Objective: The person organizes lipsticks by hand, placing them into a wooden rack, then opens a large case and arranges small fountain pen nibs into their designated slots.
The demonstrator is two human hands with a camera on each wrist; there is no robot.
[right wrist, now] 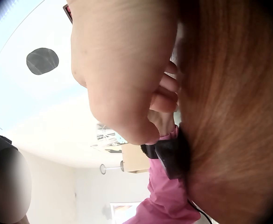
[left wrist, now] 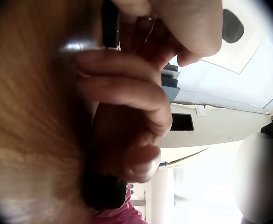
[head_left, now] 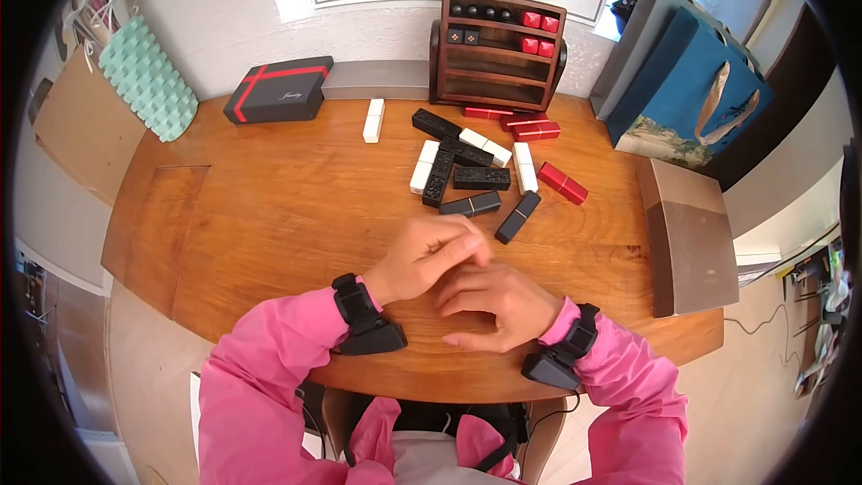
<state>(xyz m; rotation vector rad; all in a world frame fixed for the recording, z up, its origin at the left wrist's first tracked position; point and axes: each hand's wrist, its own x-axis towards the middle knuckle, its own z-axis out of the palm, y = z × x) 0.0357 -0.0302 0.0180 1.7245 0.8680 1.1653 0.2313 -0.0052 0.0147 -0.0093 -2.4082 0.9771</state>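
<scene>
My left hand (head_left: 424, 256) is over the front middle of the wooden table, fingers loosely bent with nothing in them. Just right of it and nearer the edge, my right hand (head_left: 500, 307) is also loosely curled and holds nothing; the hands overlap slightly in the head view. Beyond them lies a loose group of lipstick tubes: several black, such as a plain black lipstick (head_left: 518, 217) and a patterned black lipstick (head_left: 481, 179), several white, such as a white lipstick (head_left: 524, 168), and several red, such as a red lipstick (head_left: 563, 183).
A wooden tiered rack (head_left: 496, 81) behind the group holds black and red lipsticks in its upper rows. One white lipstick (head_left: 373, 120) lies apart. A black box with red ribbon (head_left: 279, 90), a blue gift bag (head_left: 687, 81) and a brown box (head_left: 690, 238) stand around the table's edges.
</scene>
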